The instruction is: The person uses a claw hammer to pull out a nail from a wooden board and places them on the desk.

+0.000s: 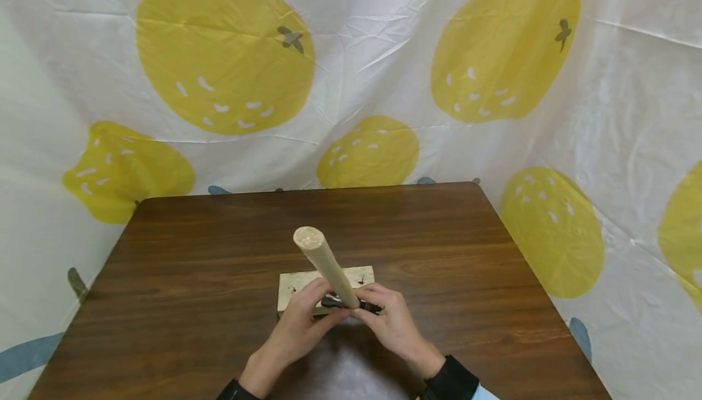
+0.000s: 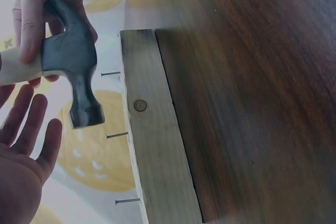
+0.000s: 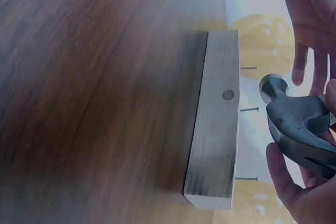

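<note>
A claw hammer [image 1: 329, 266] with a pale wooden handle stands head-down between both hands, its handle tilted up. My right hand [image 1: 396, 321] grips it at the claw side, with fingers and thumb around the dark metal head [image 2: 71, 56]. My left hand [image 1: 296, 325] is beside the striking face, fingers spread and relaxed in the left wrist view. Beyond the hands is a wooden block [image 1: 308, 279], resting lengthwise on the table. Three nails stick up from its top, one of them the middle nail [image 2: 116, 135]; the hammer and hands hide part of the block in the head view.
The dark wood-grain table [image 1: 219, 241] lies under everything. A white curtain [image 1: 378, 83] with yellow fruit prints hangs behind it and along both sides.
</note>
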A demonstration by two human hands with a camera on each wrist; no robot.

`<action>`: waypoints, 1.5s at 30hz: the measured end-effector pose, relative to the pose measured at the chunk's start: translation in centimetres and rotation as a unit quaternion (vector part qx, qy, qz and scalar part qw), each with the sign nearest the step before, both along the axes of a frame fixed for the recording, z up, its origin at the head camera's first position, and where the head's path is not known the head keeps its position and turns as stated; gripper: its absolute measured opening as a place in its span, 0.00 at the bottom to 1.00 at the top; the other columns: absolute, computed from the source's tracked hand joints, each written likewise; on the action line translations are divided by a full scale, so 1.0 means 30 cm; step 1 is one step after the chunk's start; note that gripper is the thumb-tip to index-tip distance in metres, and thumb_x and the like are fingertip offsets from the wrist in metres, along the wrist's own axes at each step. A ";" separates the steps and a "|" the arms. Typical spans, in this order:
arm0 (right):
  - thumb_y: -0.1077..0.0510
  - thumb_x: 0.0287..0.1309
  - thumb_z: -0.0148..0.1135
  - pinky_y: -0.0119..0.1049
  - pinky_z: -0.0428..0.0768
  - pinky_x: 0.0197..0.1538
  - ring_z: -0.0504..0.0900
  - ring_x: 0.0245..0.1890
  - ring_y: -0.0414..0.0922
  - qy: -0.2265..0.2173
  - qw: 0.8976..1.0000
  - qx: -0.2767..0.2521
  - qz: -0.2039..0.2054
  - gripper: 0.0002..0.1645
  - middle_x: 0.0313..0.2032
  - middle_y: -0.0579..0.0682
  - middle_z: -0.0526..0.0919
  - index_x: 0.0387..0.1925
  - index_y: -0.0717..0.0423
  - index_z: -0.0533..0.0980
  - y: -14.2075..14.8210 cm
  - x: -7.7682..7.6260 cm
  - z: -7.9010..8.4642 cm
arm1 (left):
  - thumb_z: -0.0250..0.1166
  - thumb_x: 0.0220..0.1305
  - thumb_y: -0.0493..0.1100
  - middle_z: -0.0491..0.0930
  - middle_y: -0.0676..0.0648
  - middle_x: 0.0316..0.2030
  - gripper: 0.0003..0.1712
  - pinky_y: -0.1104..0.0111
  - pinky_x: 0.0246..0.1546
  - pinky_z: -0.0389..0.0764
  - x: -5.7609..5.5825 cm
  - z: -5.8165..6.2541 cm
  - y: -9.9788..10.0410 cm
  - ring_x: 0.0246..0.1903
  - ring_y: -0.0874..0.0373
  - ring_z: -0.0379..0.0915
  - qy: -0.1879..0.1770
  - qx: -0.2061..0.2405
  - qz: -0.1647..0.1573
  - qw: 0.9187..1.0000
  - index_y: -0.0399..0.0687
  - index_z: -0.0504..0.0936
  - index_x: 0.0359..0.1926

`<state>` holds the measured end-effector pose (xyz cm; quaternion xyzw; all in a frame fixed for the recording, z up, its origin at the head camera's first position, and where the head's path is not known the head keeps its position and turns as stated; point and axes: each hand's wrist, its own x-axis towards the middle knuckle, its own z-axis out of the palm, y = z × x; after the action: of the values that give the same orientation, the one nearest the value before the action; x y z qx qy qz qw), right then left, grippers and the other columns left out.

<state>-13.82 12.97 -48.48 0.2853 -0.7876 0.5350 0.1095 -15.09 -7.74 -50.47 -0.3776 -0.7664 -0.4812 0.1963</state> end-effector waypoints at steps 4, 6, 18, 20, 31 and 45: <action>0.70 0.53 0.75 0.51 0.86 0.44 0.85 0.45 0.44 -0.023 1.000 -0.002 0.012 0.18 0.43 0.53 0.87 0.48 0.66 0.85 -0.008 0.008 0.008 | 0.75 0.61 0.35 0.82 0.50 0.52 0.24 0.56 0.45 0.84 0.006 0.003 0.000 0.51 0.54 0.79 -0.004 0.006 -0.001 1.000 0.50 0.80 0.57; 0.70 0.54 0.74 0.51 0.86 0.44 0.85 0.45 0.44 -0.034 0.999 -0.003 0.016 0.18 0.43 0.53 0.87 0.48 0.65 0.85 -0.013 0.008 0.003 | 0.75 0.61 0.35 0.82 0.49 0.52 0.24 0.56 0.45 0.84 0.008 0.005 -0.001 0.52 0.53 0.79 -0.007 0.006 0.001 1.000 0.49 0.80 0.57; 0.59 0.57 0.75 0.45 0.86 0.44 0.85 0.45 0.42 -0.052 0.998 0.004 0.033 0.18 0.44 0.46 0.87 0.50 0.55 0.86 -0.014 -0.035 -0.130 | 0.67 0.68 0.33 0.79 0.54 0.47 0.18 0.61 0.41 0.82 0.013 -0.008 -0.008 0.45 0.59 0.76 -0.027 -0.013 -0.010 0.999 0.50 0.77 0.56; 0.56 0.59 0.75 0.43 0.86 0.43 0.85 0.43 0.42 -0.057 0.998 0.001 0.037 0.17 0.44 0.44 0.87 0.50 0.52 0.87 -0.014 -0.036 -0.131 | 0.67 0.68 0.33 0.78 0.53 0.47 0.19 0.61 0.41 0.81 0.013 -0.012 -0.007 0.45 0.58 0.75 -0.027 -0.012 -0.012 0.999 0.51 0.76 0.57; 0.64 0.56 0.77 0.50 0.85 0.44 0.86 0.41 0.46 -0.123 0.992 0.034 0.015 0.15 0.41 0.46 0.88 0.46 0.54 0.84 -0.031 -0.010 -0.074 | 0.64 0.71 0.32 0.80 0.51 0.48 0.21 0.60 0.42 0.84 0.041 -0.025 -0.004 0.47 0.56 0.78 -0.060 -0.018 0.002 0.998 0.49 0.73 0.61; 0.53 0.73 0.63 0.42 0.83 0.50 0.84 0.47 0.45 -0.113 0.990 0.057 0.054 0.17 0.48 0.46 0.85 0.56 0.59 0.78 0.031 -0.042 -0.112 | 0.65 0.69 0.30 0.80 0.51 0.46 0.17 0.62 0.41 0.85 0.043 -0.031 -0.050 0.45 0.57 0.81 -0.070 -0.003 0.023 0.997 0.43 0.75 0.56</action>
<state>-15.09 13.92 -51.84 0.2709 -0.8078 0.5229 -0.0259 -13.79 -9.25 -51.41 -0.3261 -0.7882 -0.4995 0.1515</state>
